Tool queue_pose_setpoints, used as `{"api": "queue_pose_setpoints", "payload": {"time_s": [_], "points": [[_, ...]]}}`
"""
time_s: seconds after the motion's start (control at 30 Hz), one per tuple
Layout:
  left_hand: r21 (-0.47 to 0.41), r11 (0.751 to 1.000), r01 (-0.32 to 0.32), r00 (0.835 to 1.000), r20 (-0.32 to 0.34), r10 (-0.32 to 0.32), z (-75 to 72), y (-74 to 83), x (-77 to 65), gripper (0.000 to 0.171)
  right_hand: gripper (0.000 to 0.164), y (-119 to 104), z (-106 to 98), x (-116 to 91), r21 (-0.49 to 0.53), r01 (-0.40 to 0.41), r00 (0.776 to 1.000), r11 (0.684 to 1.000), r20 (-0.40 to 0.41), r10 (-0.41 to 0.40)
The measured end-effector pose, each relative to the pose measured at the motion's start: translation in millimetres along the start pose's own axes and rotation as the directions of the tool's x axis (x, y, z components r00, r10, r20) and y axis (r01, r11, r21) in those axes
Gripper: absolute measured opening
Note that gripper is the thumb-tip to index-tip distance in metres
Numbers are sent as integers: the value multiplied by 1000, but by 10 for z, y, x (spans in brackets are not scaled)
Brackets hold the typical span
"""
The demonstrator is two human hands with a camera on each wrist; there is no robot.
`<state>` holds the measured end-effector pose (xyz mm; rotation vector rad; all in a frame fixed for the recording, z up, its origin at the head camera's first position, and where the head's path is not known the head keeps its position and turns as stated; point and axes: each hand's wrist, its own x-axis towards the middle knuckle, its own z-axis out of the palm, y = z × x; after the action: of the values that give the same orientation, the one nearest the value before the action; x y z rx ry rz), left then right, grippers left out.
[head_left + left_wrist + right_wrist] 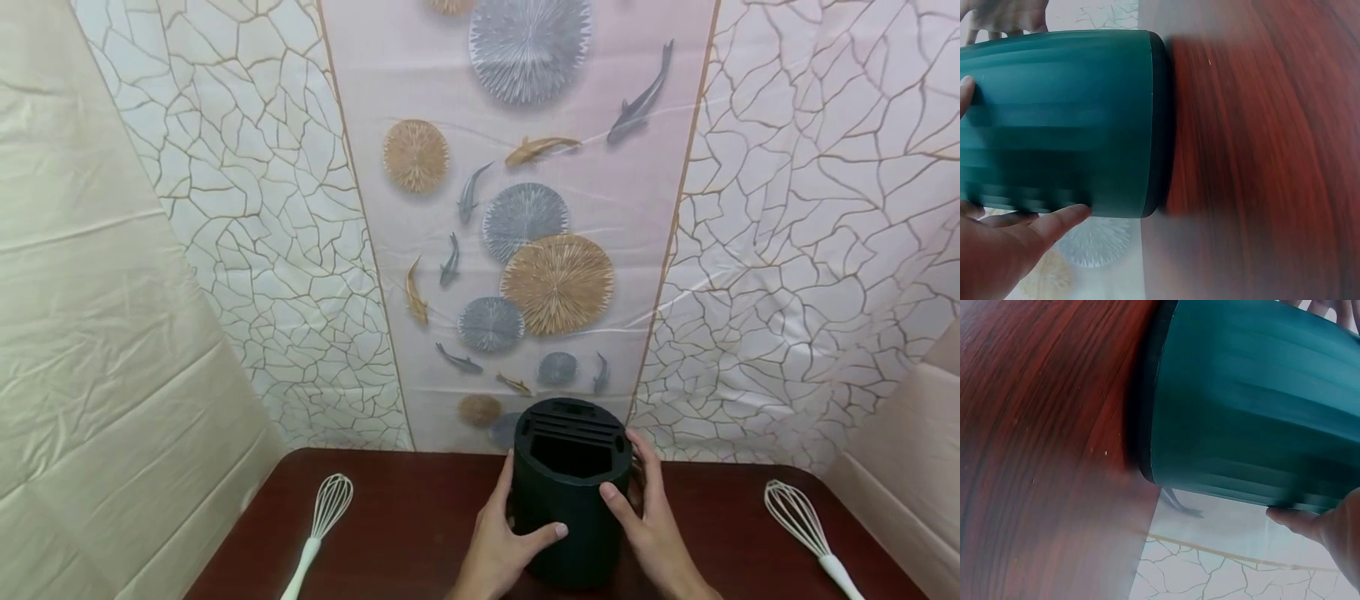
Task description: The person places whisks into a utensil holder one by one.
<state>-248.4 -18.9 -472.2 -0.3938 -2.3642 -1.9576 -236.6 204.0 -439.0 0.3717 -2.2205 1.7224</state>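
A dark green, round knife block with a slotted black top and one wide opening is upright near the middle of the table. My left hand grips its left side, the thumb lying across the front. On the opposite side my right hand holds it, thumb near the front rim and fingers round toward the back. In the left wrist view the ribbed green wall ends in a black base close to the wood. The right wrist view shows the right hand touching the wall; the hidden fingertips cannot be seen.
A whisk with a pale handle lies on the left of the dark red-brown table. Another whisk lies on the right. Behind the table hangs a patterned cloth; plain beige cloth hangs at the left side.
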Motion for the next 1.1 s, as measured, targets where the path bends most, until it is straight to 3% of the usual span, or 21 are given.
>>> {"api": "queue_pose_setpoints", "payload": {"time_s": [0.33, 0.6, 0.77, 0.9, 1.1], "points": [[44, 999, -4, 1000, -6, 4, -130, -14, 32, 116, 73, 14, 129, 94, 38, -14, 1000, 999, 20, 13], [197, 980, -13, 1000, -8, 15, -260, 22, 40, 115, 72, 101, 220, 167, 64, 9, 1000, 998, 29, -11], [221, 973, -64, 997, -33, 73, -413, 111, 107, 109, 75, 145, 291, 218, 94, -21, 999, 995, 49, 16], [237, 961, -143, 987, -31, 155, -507, 217, 183, 102, 74, 168, 339, 234, 106, -44, 998, 993, 49, 39], [255, 945, -204, 976, -16, 215, -586, 338, 312, 94, 74, 186, 389, 256, 104, -30, 999, 994, 48, 25]]}}
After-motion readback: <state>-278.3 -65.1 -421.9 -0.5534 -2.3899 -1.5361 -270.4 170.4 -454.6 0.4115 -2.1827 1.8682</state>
